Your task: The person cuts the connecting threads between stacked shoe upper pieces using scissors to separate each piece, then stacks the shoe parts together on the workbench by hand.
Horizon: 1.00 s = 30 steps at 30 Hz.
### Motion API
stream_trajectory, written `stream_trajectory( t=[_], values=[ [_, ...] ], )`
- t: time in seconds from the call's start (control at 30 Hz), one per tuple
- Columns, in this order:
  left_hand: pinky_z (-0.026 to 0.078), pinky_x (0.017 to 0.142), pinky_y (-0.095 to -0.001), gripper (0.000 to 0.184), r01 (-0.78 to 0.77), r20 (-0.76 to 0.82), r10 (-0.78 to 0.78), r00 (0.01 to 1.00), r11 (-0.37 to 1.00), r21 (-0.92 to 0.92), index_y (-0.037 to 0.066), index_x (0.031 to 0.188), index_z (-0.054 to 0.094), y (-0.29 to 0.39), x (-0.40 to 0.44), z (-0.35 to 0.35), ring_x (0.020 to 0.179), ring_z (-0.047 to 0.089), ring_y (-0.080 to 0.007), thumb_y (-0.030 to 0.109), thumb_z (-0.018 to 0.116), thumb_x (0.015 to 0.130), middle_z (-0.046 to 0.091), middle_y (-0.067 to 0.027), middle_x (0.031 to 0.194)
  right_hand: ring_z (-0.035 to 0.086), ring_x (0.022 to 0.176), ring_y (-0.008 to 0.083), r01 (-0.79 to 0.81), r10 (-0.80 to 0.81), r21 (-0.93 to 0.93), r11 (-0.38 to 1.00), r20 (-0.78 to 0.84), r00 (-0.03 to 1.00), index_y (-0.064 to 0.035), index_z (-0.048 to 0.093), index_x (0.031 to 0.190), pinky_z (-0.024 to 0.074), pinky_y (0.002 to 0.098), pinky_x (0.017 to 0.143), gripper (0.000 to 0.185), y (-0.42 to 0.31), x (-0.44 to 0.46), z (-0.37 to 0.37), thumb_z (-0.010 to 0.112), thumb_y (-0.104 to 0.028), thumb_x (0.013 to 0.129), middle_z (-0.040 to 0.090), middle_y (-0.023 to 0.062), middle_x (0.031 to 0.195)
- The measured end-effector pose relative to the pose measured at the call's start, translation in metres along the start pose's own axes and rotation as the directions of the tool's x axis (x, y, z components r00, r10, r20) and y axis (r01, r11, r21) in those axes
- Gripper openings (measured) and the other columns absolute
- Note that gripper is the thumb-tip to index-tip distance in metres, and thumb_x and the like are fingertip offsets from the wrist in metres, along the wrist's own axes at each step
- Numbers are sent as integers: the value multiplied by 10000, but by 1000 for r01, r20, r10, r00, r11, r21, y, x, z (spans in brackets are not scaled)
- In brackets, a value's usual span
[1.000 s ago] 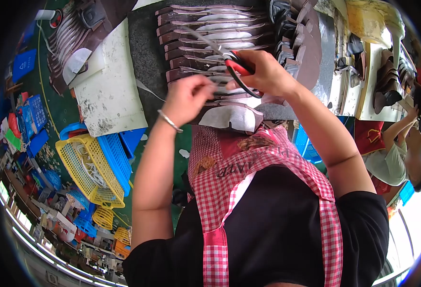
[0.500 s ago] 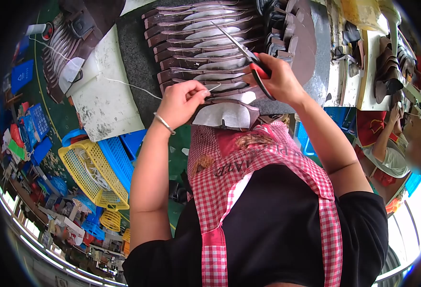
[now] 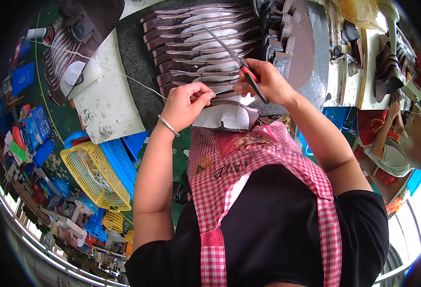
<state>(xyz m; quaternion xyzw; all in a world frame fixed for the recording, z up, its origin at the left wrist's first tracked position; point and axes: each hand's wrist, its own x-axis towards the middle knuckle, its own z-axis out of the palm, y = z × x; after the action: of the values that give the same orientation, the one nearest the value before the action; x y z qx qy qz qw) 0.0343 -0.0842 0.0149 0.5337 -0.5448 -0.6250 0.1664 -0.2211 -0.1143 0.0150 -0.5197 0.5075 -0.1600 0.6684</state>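
Note:
My left hand point(image 3: 186, 103) is pinched near the lower left of a row of brown pieces point(image 3: 172, 52) with white patches. A thin white cord point(image 3: 124, 75) runs from it up to a white spool point(image 3: 37, 33) at the upper left. In my right hand point(image 3: 268, 85) are scissors point(image 3: 232, 52) with red and black handles, their blades pointing up and left over the row. Just below the hands, nearest my apron, lies a piece with a white patch point(image 3: 222, 117).
Another stack of brown pieces point(image 3: 60, 60) lies at the upper left beside a stained white board point(image 3: 105, 105). Yellow point(image 3: 96, 177) and blue baskets point(image 3: 119, 160) stand below the board. Dark parts point(image 3: 273, 45) line the row's right side. A co-worker point(image 3: 392, 153) sits at the far right.
The cord has been drawn tighter between the spool and my left hand, which has moved slightly right. My right hand has come a little left and down with the scissors.

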Motion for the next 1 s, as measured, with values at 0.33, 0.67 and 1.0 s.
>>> stream_trajectory(
  t=[0.33, 0.67, 1.0],
  values=[
    [534, 653, -425, 132, 29, -167, 82, 983, 821, 570, 107, 890, 697, -21, -12, -31, 757, 679, -322, 234, 668, 872, 704, -108, 840, 659, 805, 411, -59, -178, -713, 698, -252, 951, -49, 613, 1065, 528, 483, 704, 301, 12, -11, -8, 709, -207, 828, 683, 191, 855],
    [543, 666, -440, 124, 156, -220, -21, 975, 771, 618, 132, 877, 708, -30, -2, -34, 754, 683, -331, 247, 662, 865, 709, -93, 839, 680, 794, 395, -95, -207, -840, 534, -239, 949, -59, 543, 1059, 552, 480, 667, 283, 20, 7, 3, 660, -119, 808, 683, 165, 892],
    [508, 611, -337, 131, 166, -178, -70, 982, 773, 613, 95, 899, 698, -42, 11, -54, 666, 660, -199, 218, 667, 869, 696, -60, 756, 690, 795, 390, -102, -174, -877, 469, -205, 963, -45, 519, 1042, 562, 481, 667, 249, 9, 5, 1, 616, -80, 815, 681, 167, 920]
  ],
)
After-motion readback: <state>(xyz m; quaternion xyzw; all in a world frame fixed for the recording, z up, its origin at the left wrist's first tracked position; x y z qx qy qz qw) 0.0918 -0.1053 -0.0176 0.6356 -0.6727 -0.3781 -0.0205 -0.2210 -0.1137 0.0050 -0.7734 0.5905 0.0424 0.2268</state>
